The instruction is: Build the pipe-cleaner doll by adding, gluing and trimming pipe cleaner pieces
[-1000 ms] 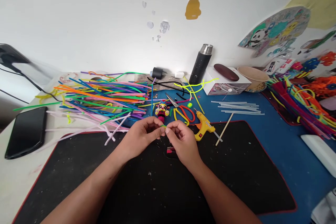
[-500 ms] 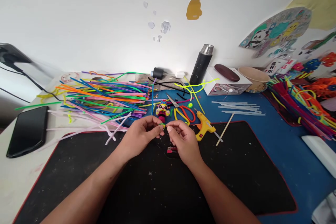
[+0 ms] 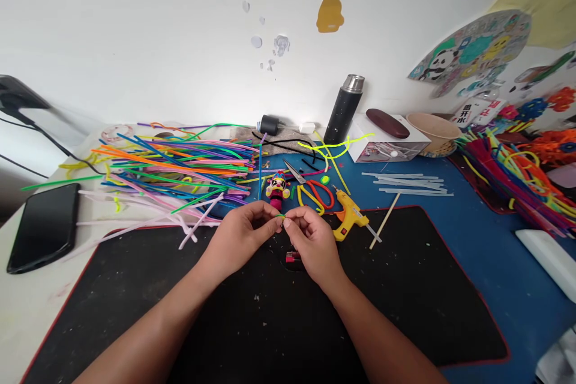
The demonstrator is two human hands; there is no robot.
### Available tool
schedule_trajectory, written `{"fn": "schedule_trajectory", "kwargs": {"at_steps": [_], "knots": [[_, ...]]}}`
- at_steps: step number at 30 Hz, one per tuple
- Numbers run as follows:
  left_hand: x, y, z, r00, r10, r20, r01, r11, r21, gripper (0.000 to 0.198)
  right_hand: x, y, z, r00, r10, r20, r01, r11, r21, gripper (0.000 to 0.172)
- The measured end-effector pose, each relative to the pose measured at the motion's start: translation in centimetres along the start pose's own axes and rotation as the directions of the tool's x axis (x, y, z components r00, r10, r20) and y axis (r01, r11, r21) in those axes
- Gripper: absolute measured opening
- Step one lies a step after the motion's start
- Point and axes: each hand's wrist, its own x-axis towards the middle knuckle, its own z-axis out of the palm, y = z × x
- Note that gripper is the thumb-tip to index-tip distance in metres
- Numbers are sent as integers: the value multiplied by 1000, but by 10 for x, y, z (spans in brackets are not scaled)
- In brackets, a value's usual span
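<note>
My left hand [image 3: 245,231] and my right hand [image 3: 314,244] meet over the back of the black mat [image 3: 252,324]. Both are closed in a pinch, fingertips touching. Between them shows a short piece of green pipe cleaner [image 3: 279,215], mostly hidden by the fingers. Just beyond stands a small colourful pipe cleaner figure [image 3: 277,187] with a blue top and magenta base. A small red-and-black object [image 3: 293,257] lies below my right fingers. Scissors [image 3: 310,187] with red and yellow handles rest behind my right hand, beside a yellow glue gun [image 3: 348,216].
Bundles of coloured pipe cleaners [image 3: 180,165] spread at the back left, near a black phone [image 3: 42,227]. Clear glue sticks [image 3: 407,183], a wooden stick [image 3: 384,221], a black thermos [image 3: 344,109] and a white box [image 3: 389,141] lie or stand toward the right. More pipe cleaners [image 3: 508,174] are at far right.
My fingertips have come closer together over the green piece, my right hand shifting slightly left. The view has moved a little; the things on the table lie as before.
</note>
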Motion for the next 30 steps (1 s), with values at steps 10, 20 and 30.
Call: {"fn": "schedule_trajectory", "kwargs": {"at_steps": [10, 20, 30], "knots": [[1, 1, -3, 999, 7, 53, -7, 1000, -6, 37, 0, -1, -2, 1000, 25, 3, -25, 1000, -5, 20], [4, 6, -7, 998, -31, 63, 30, 999, 17, 49, 0, -2, -2, 999, 31, 9, -31, 999, 12, 22], [4, 6, -10, 1000, 2, 6, -3, 992, 127, 47, 0, -4, -1, 999, 36, 14, -36, 999, 25, 21]]}}
